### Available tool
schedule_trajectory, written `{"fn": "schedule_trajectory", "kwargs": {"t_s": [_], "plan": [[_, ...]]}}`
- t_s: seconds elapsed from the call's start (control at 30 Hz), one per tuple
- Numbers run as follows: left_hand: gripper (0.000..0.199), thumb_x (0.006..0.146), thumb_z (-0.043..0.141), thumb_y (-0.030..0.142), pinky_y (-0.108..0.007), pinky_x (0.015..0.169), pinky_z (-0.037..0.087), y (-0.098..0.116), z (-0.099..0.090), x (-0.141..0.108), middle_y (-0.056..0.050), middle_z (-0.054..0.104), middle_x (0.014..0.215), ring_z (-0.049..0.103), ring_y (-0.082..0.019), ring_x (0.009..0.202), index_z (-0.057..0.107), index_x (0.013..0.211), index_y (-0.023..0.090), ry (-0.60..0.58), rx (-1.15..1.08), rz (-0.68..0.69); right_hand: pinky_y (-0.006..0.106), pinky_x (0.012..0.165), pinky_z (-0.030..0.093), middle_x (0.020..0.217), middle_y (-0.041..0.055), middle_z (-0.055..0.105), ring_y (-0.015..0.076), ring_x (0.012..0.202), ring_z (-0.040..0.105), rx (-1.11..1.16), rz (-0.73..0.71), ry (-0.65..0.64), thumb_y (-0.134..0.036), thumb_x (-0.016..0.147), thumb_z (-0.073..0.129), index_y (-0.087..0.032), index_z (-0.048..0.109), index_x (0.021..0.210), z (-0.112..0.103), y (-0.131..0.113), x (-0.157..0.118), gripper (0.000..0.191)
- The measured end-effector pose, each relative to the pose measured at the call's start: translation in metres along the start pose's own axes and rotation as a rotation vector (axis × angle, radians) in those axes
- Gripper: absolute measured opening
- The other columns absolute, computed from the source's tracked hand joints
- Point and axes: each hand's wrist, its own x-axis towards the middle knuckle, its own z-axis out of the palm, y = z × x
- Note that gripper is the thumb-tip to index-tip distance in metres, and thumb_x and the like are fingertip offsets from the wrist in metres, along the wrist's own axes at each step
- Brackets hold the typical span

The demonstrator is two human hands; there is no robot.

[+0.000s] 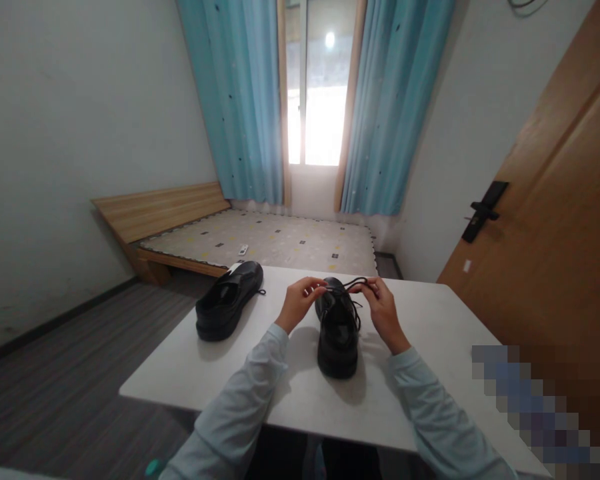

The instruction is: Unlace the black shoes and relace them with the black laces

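A black lace-up shoe [338, 340] stands on the white table [290, 407], heel toward me. My right hand [383, 313] is at the shoe's right side, thumb and fingers pinched on a black shoelace [359, 283] that arches up from the shoe. Loose lace ends hang along that same side. At the left of the laces, my left hand [301, 301] has its thumb and fingertips pinched together against the shoe. A bit of lace seems to lie at those fingertips. The other black shoe [230, 303] rests farther left, a short lace end sticking out beside it.
Beyond the table is a bed [280, 240] with a patterned mattress and a small white remote [243, 250] on it. A wooden door [540, 200] with a black handle stands at the right. Blue curtains [245, 100] flank the window. A blurred-out patch covers the lower right.
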Motion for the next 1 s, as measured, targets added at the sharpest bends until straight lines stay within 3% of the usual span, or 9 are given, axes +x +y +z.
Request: {"fn": "schedule_trajectory", "kwargs": {"t_s": [0.13,0.27,0.37,0.47,0.57,0.67,0.8,0.9,1.0], "plan": [[0.025,0.084,0.053,0.036,-0.024,0.064,0.044,-0.01,0.002,0.003,-0.003,0.066,0.079,0.056,-0.013,0.065,0.068,0.094,0.019,0.049,0.091,-0.054,0.033,0.07,0.05,0.065,0.0001,0.067,0.0173,0.068,0.065,0.103,0.19,0.184,-0.04,0.081,0.051,-0.021,0.048,0.078,-0.012,0.011,0.012,0.02],[0.018,0.081,0.056,0.029,-0.026,0.067,0.045,-0.023,0.005,0.003,-0.003,0.065,0.078,0.056,-0.013,0.064,0.069,0.089,0.02,-0.028,0.219,-0.041,0.027,0.056,0.047,0.056,-0.0004,0.064,0.015,0.054,0.061,0.047,0.337,0.312,-0.042,0.073,0.055,-0.02,0.049,0.074,-0.025,0.027,0.019,0.022],[0.017,0.08,0.057,0.027,-0.028,0.069,0.046,-0.028,0.006,0.002,-0.004,0.066,0.081,0.058,-0.014,0.067,0.069,0.089,0.02,-0.071,0.233,-0.035,0.027,0.053,0.046,0.054,-0.0011,0.062,0.0149,0.05,0.058,-0.1,0.33,0.344,-0.037,0.071,0.053,-0.02,0.051,0.075,-0.032,0.04,0.021,0.018],[0.016,0.08,0.058,0.027,-0.028,0.07,0.047,-0.029,0.007,0.002,-0.003,0.068,0.081,0.061,-0.016,0.072,0.069,0.09,0.021,-0.055,0.19,-0.058,0.031,0.058,0.047,0.057,0.0005,0.062,0.0185,0.057,0.06,-0.31,0.279,0.314,-0.031,0.068,0.053,-0.02,0.053,0.077,-0.036,0.054,0.02,0.015],[0.014,0.079,0.06,0.027,-0.029,0.07,0.048,-0.027,0.006,0.002,-0.003,0.07,0.081,0.063,-0.017,0.074,0.069,0.088,0.022,-0.031,0.139,-0.093,0.036,0.068,0.049,0.07,0.0034,0.065,0.021,0.068,0.062,-0.505,0.263,0.233,-0.028,0.066,0.055,-0.02,0.056,0.085,-0.035,0.065,0.017,0.021],[0.012,0.078,0.061,0.027,-0.03,0.073,0.049,-0.026,0.007,0.003,-0.003,0.071,0.083,0.064,-0.017,0.076,0.069,0.084,0.021,-0.019,0.1,-0.121,0.043,0.082,0.047,0.094,0.0109,0.066,0.0255,0.091,0.061,-0.616,0.192,0.131,-0.029,0.068,0.056,-0.018,0.058,0.096,-0.03,0.066,0.015,0.03],[0.014,0.077,0.062,0.029,-0.031,0.075,0.051,-0.027,0.009,0.003,-0.005,0.071,0.085,0.065,-0.018,0.077,0.068,0.083,0.018,0.019,0.044,-0.178,0.048,0.1,0.036,0.119,0.0162,0.058,0.0281,0.115,0.051,-0.53,0.031,-0.038,-0.04,0.079,0.051,-0.014,0.054,0.115,-0.022,0.052,0.013,0.044],[0.016,0.076,0.063,0.03,-0.032,0.075,0.051,-0.03,0.011,0.004,-0.007,0.071,0.084,0.065,-0.018,0.077,0.068,0.082,0.016,0.021,0.015,-0.209,0.045,0.104,0.034,0.127,0.0132,0.055,0.0253,0.12,0.049,-0.404,0.022,-0.226,-0.048,0.082,0.05,-0.018,0.049,0.123,-0.015,0.037,0.009,0.05],[0.015,0.075,0.064,0.028,-0.032,0.077,0.051,-0.034,0.014,0.004,-0.007,0.07,0.082,0.065,-0.018,0.078,0.067,0.081,0.015,0.015,-0.014,-0.215,0.045,0.105,0.035,0.13,0.0128,0.053,0.0255,0.122,0.048,-0.373,-0.006,-0.332,-0.049,0.078,0.059,-0.02,0.045,0.127,-0.007,0.03,0.003,0.059]]}}
